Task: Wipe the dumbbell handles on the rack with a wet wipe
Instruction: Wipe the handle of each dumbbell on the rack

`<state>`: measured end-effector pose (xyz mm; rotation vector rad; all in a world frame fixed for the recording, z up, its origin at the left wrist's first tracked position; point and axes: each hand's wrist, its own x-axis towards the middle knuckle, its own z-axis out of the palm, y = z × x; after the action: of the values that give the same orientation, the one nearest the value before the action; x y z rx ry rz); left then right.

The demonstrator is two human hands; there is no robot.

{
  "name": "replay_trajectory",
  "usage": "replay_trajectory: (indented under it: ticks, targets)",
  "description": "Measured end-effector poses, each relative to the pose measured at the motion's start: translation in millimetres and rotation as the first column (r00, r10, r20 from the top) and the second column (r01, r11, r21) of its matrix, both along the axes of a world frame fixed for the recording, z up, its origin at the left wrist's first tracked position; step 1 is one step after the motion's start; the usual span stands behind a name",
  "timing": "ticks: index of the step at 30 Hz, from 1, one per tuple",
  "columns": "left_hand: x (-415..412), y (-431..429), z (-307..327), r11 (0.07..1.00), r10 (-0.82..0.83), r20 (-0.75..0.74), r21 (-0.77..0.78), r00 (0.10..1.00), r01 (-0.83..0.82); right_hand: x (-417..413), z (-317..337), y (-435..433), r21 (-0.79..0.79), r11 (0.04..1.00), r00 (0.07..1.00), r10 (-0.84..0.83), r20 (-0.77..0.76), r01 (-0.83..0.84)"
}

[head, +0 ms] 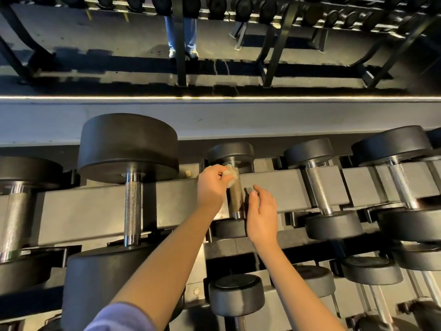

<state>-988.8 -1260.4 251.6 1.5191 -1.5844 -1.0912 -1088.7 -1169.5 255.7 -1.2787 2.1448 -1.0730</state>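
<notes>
At the bottom left of the frame, a pale sleeve [119, 316] leads up to the left hand [211, 185], which pinches a crumpled wet wipe [229, 176] against the upper end of a knurled dumbbell handle [236, 197] at centre. The right hand [261, 212] hovers just right of that handle, fingers loosely spread, holding nothing. The dumbbell lies across the rack [274, 185] beam. At top centre stand legs in jeans [182, 34]

A thin light strip [214, 97] runs from nine to three o'clock, glowing warm. Just below it sits a grey ledge [238, 118]. Above, toward twelve, lies dark floor [95, 37] patched with shadow, crossed by black stands [180, 56]. At twelve someone in jeans [192, 32] and white shoes [193, 54] stands there.
</notes>
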Motion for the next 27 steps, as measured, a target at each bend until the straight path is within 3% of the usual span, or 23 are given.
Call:
replay_trajectory:
  ticks: [8,10,13,16,19,21,24,27]
  targets:
    - [10.9,28.5,3.1,0.960,-0.218,0.048,0.189,0.975,0.205,-1.5,-0.2,1.4,-0.024,1.000,1.000,-0.010,0.016,0.010]
    - [11.1,39.2,0.0,0.960,-0.249,0.105,0.160,0.963,0.231,-1.4,0.2,1.2,-0.029,0.999,1.000,-0.013,0.027,0.014]
    - [10.5,39.6,-3.6,0.981,-0.184,0.107,0.084,0.977,0.175,-0.8,0.6,1.9,-0.022,1.000,0.999,-0.016,0.034,0.016]
    - [5.0,27.1,0.1,0.998,-0.042,0.011,0.047,0.999,0.041,-1.1,-0.2,1.8,-0.022,1.000,0.999,-0.013,0.040,0.014]
    - [2.0,20.6,2.5,1.000,-0.019,0.029,0.013,0.999,0.018,-1.7,-0.8,1.8,-0.029,0.999,0.999,-0.014,0.049,0.016]
    - [2.5,22.9,1.9,0.998,-0.062,0.074,0.029,0.995,0.060,-2.0,-0.6,1.7,-0.023,1.000,0.999,-0.016,0.051,0.017]
    - [8.5,31.0,1.7,0.962,-0.257,0.221,0.148,0.941,0.228,-2.1,-1.8,0.7,-0.014,1.000,0.999,-0.010,0.038,0.010]
    - [16.7,38.8,6.2,0.920,-0.370,0.244,0.226,0.896,0.319,-2.7,-2.6,0.1,0.001,0.999,0.999,0.034,0.022,-0.034]
